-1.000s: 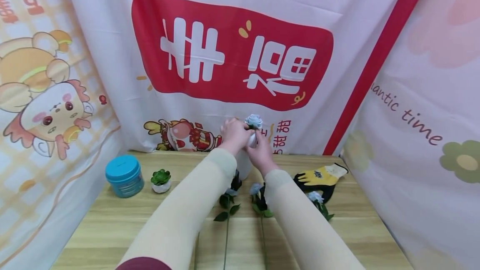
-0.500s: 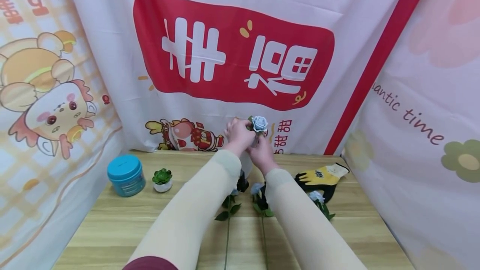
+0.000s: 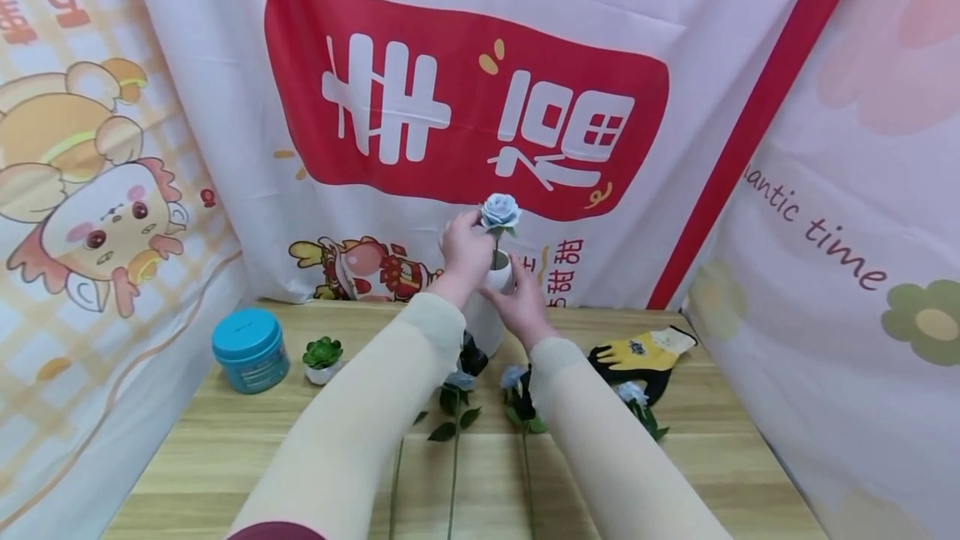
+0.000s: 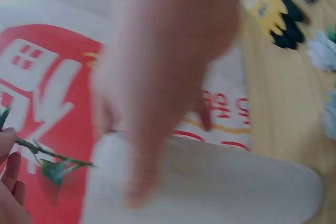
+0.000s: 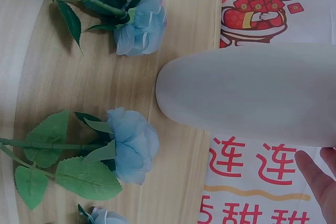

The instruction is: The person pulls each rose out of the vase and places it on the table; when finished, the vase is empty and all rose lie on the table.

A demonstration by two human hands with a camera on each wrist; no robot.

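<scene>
My left hand [image 3: 467,250] pinches the stem of a pale blue artificial rose [image 3: 500,212] just above the mouth of a tall white vase [image 3: 486,323]. The bloom stands upright, and its stem runs down to the opening. In the left wrist view a leafy stem [image 4: 55,156] reaches the vase mouth from my fingers; whether its end is inside is hard to tell. My right hand [image 3: 521,304] grips the vase near its rim, thumb on the near side. In the right wrist view only some of its fingers [image 5: 317,177] show at the right edge.
More blue roses lie on the wooden table, one [image 3: 459,382] under my left forearm, one [image 3: 513,377] by my right sleeve, one [image 3: 632,394] farther right. A yellow and black glove [image 3: 641,357] lies at the right. A blue-lidded jar [image 3: 251,350] and a potted succulent [image 3: 322,359] stand left.
The rose first tilted toward me and to the right, then rose upright with my left hand. My left hand has moved up and slightly left, baring the vase mouth. My right hand stays at the vase.
</scene>
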